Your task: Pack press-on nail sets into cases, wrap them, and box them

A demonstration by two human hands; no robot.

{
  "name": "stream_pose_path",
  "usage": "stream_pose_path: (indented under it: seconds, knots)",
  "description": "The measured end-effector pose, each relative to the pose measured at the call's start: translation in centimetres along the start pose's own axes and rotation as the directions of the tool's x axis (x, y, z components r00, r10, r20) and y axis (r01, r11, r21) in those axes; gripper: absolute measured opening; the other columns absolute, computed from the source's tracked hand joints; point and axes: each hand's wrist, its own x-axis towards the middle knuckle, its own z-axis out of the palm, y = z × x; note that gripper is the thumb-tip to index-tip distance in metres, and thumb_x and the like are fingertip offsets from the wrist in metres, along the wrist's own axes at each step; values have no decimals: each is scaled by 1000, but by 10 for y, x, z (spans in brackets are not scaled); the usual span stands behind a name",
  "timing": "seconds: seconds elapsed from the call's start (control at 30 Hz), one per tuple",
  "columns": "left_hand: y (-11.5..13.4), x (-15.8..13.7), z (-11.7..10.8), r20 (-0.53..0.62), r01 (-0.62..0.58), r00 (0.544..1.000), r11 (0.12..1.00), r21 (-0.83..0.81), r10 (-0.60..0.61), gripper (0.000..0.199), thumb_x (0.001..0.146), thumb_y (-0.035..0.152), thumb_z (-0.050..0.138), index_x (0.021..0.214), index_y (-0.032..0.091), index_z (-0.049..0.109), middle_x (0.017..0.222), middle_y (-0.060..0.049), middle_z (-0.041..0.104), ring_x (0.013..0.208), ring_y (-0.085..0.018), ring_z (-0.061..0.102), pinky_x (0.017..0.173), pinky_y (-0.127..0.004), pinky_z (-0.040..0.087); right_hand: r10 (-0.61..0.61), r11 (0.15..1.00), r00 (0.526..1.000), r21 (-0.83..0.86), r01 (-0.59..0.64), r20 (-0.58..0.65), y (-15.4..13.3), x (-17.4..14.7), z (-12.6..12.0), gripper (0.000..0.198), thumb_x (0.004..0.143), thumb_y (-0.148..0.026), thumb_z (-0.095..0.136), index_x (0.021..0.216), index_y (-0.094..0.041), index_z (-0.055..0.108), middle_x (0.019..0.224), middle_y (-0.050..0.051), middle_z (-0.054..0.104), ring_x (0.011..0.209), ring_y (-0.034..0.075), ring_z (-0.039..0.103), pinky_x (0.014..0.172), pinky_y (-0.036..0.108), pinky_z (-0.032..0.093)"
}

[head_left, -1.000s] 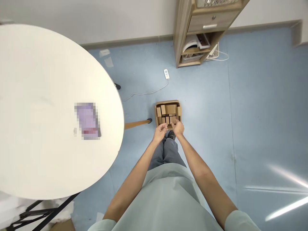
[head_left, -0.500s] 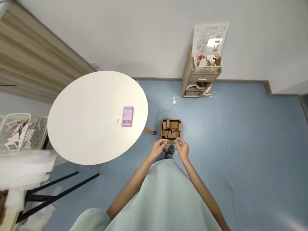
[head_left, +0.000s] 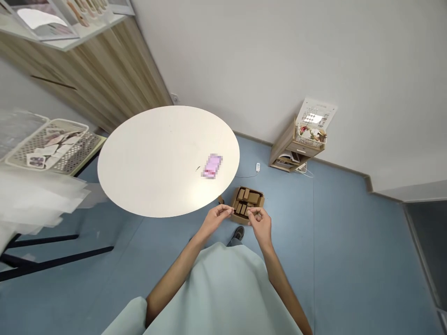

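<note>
- Blue floor [head_left: 349, 242] spreads beneath a pale wall [head_left: 226, 60], with a round white table [head_left: 153, 163] at the person's left and a small wooden cabinet [head_left: 282, 144] against the wall ahead.
- On the floor stands a brown container [head_left: 240, 220], just ahead of a dark shoe [head_left: 239, 232] and near the table's right edge; small brown boxes [head_left: 253, 198] lie packed inside it.
- The left hand [head_left: 217, 217] appears at the container's near left corner, its thumb and fingers drawn close together in a pinch; whether anything thin sits between them I cannot tell.
- The right hand [head_left: 261, 226] overlaps the near right corner in this view, fingers curled and thumb close to the fingertips; I cannot tell whether it has hold of anything.
- Between the two sets of fingertips is a narrow gap, and the boxes show through it and beyond; contact with the container is unclear.
- Near the table's right edge lies a blurred purple item [head_left: 212, 166], apart from both hands.
- Beyond the container, a small white device [head_left: 257, 167] with a cord lies on the floor.
</note>
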Motion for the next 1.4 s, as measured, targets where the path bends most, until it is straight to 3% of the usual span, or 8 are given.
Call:
stream_pose_path:
  seconds: [0.17,0.4,0.57,0.63,0.87,1.13,1.27,1.4]
  knots:
    - [20,-39,-77,-37,-82,996,993,-85,79,38,89,58,74,100,22,76,112,-9,79,113,-28,72,106,-43,55,-75,997,995,-12,76,71,-25,-38,82,34,86,-53,78,88,-20,68,107,10,78,54,9,53,52,27,56]
    - [23,-104,-195,-221,-159,968,968,-192,115,34,85,54,78,92,21,74,106,-9,79,108,-27,73,103,-43,55,-106,992,965,-43,119,242,-22,-83,216,35,85,-54,80,88,-20,69,99,8,78,51,9,52,51,27,54]
    - [16,-142,-268,-391,-210,916,937,-280,88,35,80,51,85,87,21,68,105,-8,78,109,-26,73,104,-43,55,-68,981,912,-141,135,404,-27,-109,300,31,88,-51,76,95,-21,76,54,-5,57,48,13,51,54,27,52]
    - [13,-153,-294,-463,-235,883,923,-306,72,36,80,52,84,86,21,68,106,-8,78,110,-27,73,105,-44,55,-46,972,879,-182,149,475,-32,-113,329,30,88,-51,75,95,-22,77,47,-7,50,48,14,52,56,28,53]
    - [6,-181,-378,-618,-260,786,917,-301,20,37,84,56,79,97,22,73,113,-11,79,116,-29,72,107,-44,54,-1,958,774,-221,183,633,-44,-113,433,29,87,-51,75,91,-22,74,84,5,77,53,13,55,56,31,55]
    - [18,-192,-509,-773,-269,633,925,-270,-42,41,79,59,83,89,22,71,112,-11,79,111,-29,73,103,-45,56,84,977,621,-186,101,779,-32,-95,586,31,83,-51,78,86,-21,71,105,8,80,50,9,51,55,31,58]
    - [34,-187,-578,-812,-230,583,950,-211,-39,42,76,59,84,88,21,69,105,-11,79,106,-28,73,99,-44,58,78,985,591,-152,77,803,-45,-84,666,31,82,-51,78,83,-21,69,105,9,80,50,10,51,55,30,58]
    - [48,-175,-629,-831,-217,556,960,-176,-27,39,79,56,82,90,22,69,106,-10,79,106,-27,73,98,-43,58,39,986,587,-128,111,809,-64,-73,724,26,85,-47,76,84,-22,70,99,7,79,51,11,54,54,29,55]
